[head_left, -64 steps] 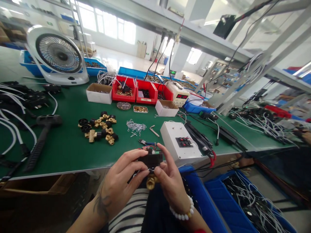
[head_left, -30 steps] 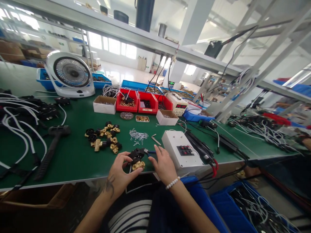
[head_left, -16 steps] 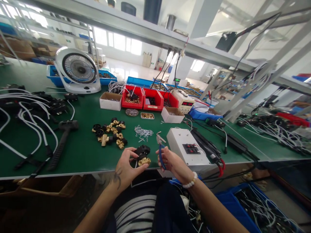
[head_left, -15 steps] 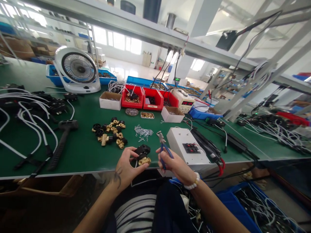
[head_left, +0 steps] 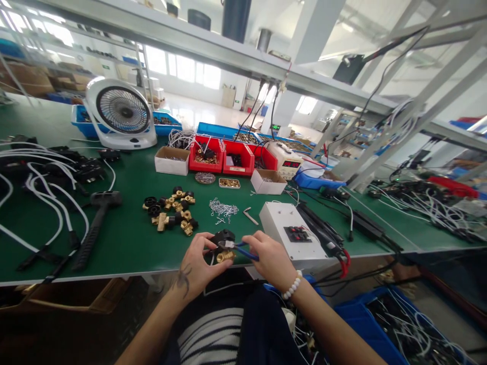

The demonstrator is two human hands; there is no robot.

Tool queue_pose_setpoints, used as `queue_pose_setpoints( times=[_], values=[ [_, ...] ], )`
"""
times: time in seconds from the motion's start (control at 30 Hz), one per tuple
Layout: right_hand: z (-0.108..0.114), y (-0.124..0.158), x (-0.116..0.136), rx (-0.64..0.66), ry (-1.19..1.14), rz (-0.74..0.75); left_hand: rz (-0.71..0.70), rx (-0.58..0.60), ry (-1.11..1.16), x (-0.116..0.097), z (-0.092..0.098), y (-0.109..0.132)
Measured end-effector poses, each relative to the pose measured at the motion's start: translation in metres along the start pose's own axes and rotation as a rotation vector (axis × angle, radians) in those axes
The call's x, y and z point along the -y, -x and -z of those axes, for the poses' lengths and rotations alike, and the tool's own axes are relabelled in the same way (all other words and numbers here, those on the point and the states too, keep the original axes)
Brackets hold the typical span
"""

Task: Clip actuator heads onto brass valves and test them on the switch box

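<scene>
My left hand (head_left: 201,261) is closed around a brass valve with a black housing (head_left: 225,256), near the bench's front edge. Its brass body points toward me, and a white cable runs down from it. In my right hand (head_left: 270,256) are blue-handled pliers (head_left: 245,249), their metal jaws at the black housing on the valve; whether they grip a small part there is too small to tell. Beyond my hands lies a heap of metal spring clips (head_left: 223,208). Left of it is a cluster of brass fittings with black caps (head_left: 173,209).
A black hammer (head_left: 95,228) and white-cabled parts (head_left: 57,187) lie left. A grey switch box (head_left: 283,218) stands right, with a small metal rod (head_left: 250,216) beside it. Red bins (head_left: 238,158), white cartons (head_left: 172,161) and a fan (head_left: 122,111) line the back.
My right hand has turned the pliers from pointing upward to pointing left, bringing their jaws onto the held valve. My left hand stays almost in place.
</scene>
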State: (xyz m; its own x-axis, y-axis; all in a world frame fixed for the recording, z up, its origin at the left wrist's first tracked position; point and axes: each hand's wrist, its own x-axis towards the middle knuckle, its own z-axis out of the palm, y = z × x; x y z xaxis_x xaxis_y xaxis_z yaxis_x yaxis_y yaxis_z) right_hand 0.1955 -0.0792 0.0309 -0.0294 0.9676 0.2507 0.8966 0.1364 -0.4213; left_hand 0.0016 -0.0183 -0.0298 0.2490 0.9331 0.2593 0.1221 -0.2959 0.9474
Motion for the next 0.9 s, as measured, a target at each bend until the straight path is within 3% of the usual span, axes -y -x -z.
queue_pose_setpoints(
  times=[0.23,0.4,0.57,0.7,0.9],
  values=[
    [0.006,-0.001,0.004,-0.018,0.033,-0.036,-0.008,0.011,-0.001,0.002,0.000,0.000],
    [0.003,-0.003,0.004,0.081,0.059,-0.030,-0.006,0.005,-0.020,0.001,0.002,0.000],
    [0.004,-0.006,0.008,0.016,0.055,-0.084,-0.028,0.008,-0.037,-0.001,0.002,0.002],
    [-0.001,-0.005,0.008,0.103,0.045,-0.100,-0.063,0.000,-0.059,0.002,0.002,0.002],
    [-0.020,-0.012,-0.010,-0.033,-0.009,-0.276,-0.156,-0.034,-0.126,0.005,-0.002,0.006]
  ],
)
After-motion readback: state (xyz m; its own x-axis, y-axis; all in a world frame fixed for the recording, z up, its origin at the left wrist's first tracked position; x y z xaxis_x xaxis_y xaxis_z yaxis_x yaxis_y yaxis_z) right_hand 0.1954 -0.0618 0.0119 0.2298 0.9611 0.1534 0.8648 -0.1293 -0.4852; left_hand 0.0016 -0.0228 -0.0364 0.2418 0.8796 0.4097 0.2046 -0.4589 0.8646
